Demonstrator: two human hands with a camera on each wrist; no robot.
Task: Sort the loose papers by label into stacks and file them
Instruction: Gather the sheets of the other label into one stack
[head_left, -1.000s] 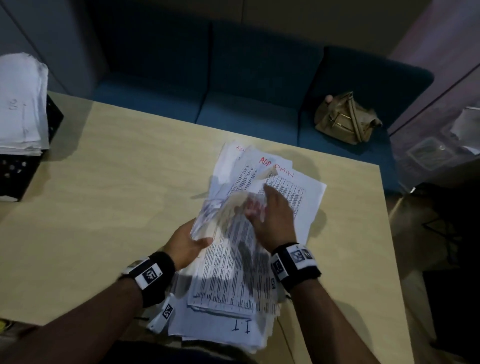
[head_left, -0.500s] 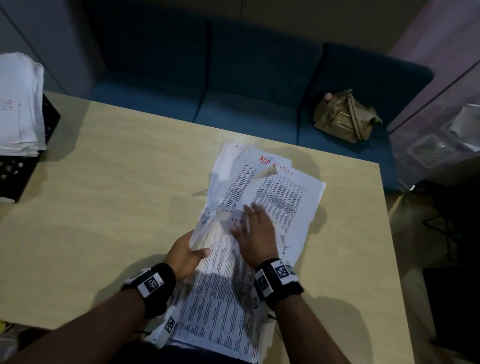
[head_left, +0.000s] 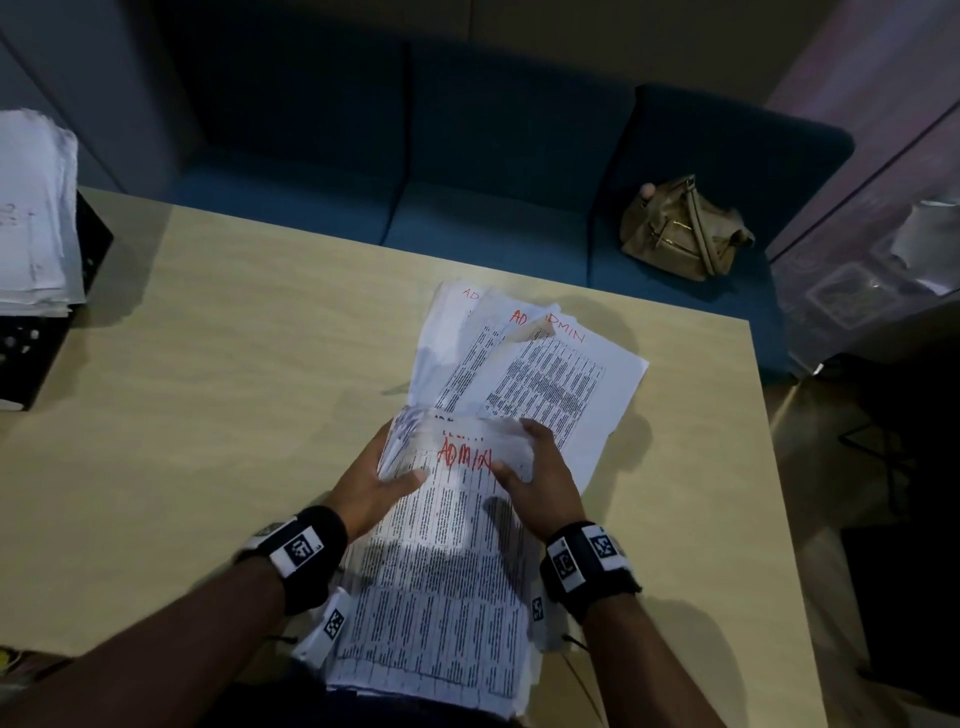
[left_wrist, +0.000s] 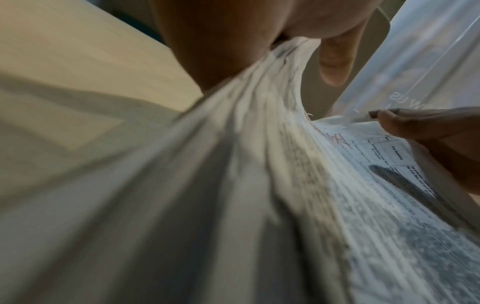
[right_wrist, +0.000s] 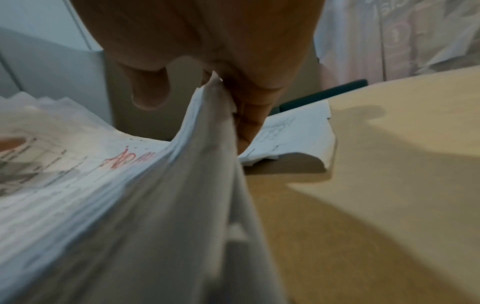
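A thick bundle of papers (head_left: 441, 582) is held up over the near edge of the table (head_left: 208, 415), its far end sagging between the two hands. The top sheet is white, printed with dense rows of small black text, and bears the word "ADMIN" handwritten in red near its far end. The left hand (head_left: 371, 486) grips the bundle's left edge, thumb on top and fingers underneath. The right hand (head_left: 540, 480) grips the right edge the same way, thumb over the top sheet. Just beyond the bundle, a loose pile of sheets (head_left: 550, 374) lies flat on the table, fanned out, also marked "ADMIN" in red. At the table's far left corner a black perforated tray (head_left: 31, 358) holds a tall stack of white paper (head_left: 31, 213).
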